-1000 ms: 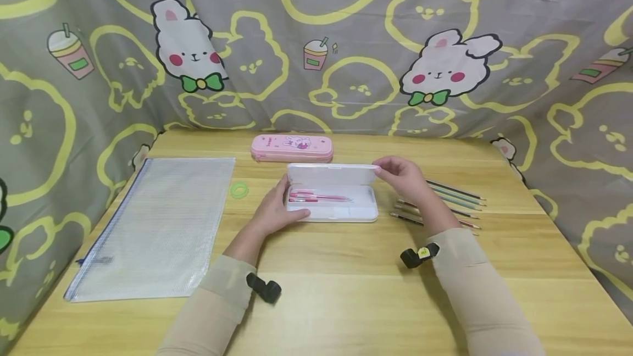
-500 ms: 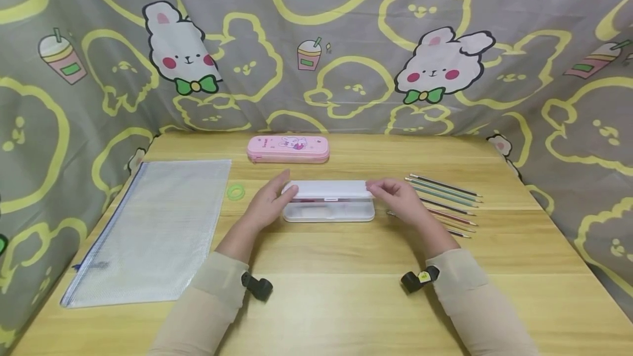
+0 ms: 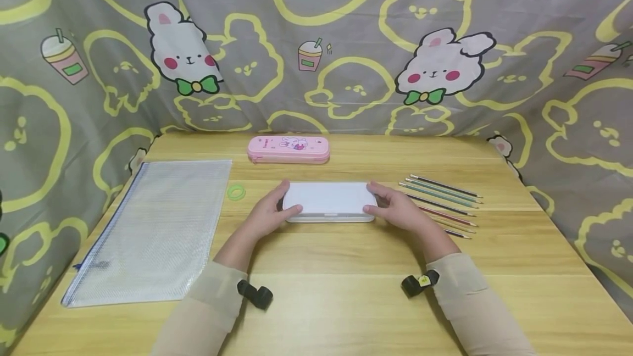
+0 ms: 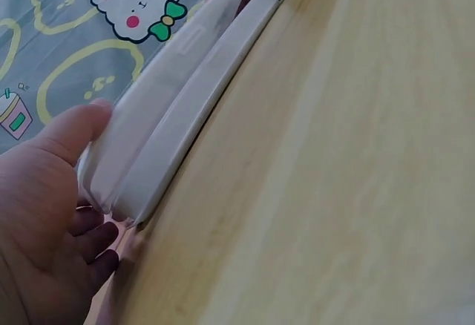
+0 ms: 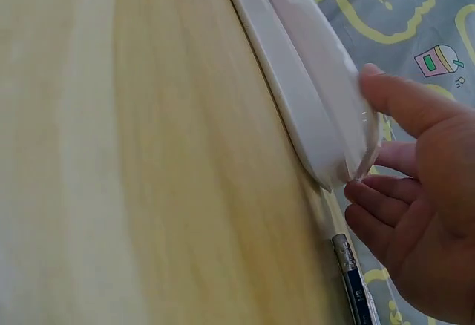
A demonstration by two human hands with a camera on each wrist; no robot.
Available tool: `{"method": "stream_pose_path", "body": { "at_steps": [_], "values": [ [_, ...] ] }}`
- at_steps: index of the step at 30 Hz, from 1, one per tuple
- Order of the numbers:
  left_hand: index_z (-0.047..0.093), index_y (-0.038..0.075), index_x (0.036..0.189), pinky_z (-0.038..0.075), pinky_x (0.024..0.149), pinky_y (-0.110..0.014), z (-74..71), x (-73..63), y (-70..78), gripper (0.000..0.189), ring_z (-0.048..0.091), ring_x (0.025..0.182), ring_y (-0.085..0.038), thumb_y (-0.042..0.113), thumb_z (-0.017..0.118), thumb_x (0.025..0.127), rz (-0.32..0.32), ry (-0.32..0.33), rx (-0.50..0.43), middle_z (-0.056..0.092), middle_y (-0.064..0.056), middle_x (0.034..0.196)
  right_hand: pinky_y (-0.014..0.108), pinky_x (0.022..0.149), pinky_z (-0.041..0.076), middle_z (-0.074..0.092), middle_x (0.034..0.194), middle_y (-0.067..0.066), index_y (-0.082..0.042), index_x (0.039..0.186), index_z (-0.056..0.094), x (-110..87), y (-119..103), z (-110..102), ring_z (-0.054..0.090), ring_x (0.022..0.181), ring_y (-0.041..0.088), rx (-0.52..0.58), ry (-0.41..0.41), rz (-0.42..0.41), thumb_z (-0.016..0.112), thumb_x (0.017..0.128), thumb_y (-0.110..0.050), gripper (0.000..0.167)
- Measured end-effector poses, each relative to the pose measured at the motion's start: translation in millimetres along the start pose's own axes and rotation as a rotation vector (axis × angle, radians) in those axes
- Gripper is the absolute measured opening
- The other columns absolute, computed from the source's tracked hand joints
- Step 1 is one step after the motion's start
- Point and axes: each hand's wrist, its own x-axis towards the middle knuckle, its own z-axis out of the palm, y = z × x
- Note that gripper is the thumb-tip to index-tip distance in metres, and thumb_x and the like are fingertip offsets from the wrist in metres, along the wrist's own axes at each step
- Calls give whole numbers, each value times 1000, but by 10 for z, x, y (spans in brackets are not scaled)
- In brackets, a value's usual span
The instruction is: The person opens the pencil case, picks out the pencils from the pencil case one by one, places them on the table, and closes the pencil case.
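A white plastic pencil case (image 3: 330, 198) lies at the middle of the table, its lid lowered almost onto the base. In both wrist views a narrow gap still runs along the front between lid and base. My left hand (image 3: 267, 214) grips the left end, thumb on the front of the lid and fingers around the side. At the other end, my right hand (image 3: 399, 211) holds the lid's right end the same way, thumb in front and fingers behind. The pens inside are hidden under the lid.
Several pencils (image 3: 445, 188) lie just right of the case, partly behind my right hand. A pink zip pencil case (image 3: 289, 150) is behind. To the left are a green ring (image 3: 236, 192) and a translucent mesh zip pouch (image 3: 148, 235). A patterned curtain (image 3: 346, 32) hangs behind the table.
The lid has swung from upright forward and down over the base, covering the pens. My right hand came down with the lid, and my left thumb shifted from the base onto the lid.
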Motion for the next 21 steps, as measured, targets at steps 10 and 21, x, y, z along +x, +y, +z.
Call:
{"method": "stream_pose_path", "body": {
  "at_steps": [10,21],
  "values": [
    [25,3,154,15,124,-44,23,-2,-3,94,18,152,-30,41,75,84,-44,5,13,20,-11,163,49,120,25,29,159,19,0,149,37,25,-14,13,28,147,36,-56,-15,23,76,85,-33,82],
    [30,2,153,18,124,-44,40,12,-17,93,22,150,-31,38,78,82,-59,23,-12,26,-13,162,49,121,23,28,160,17,-3,150,37,21,9,24,26,148,35,-95,-17,45,76,85,-34,82]
  ]
}}
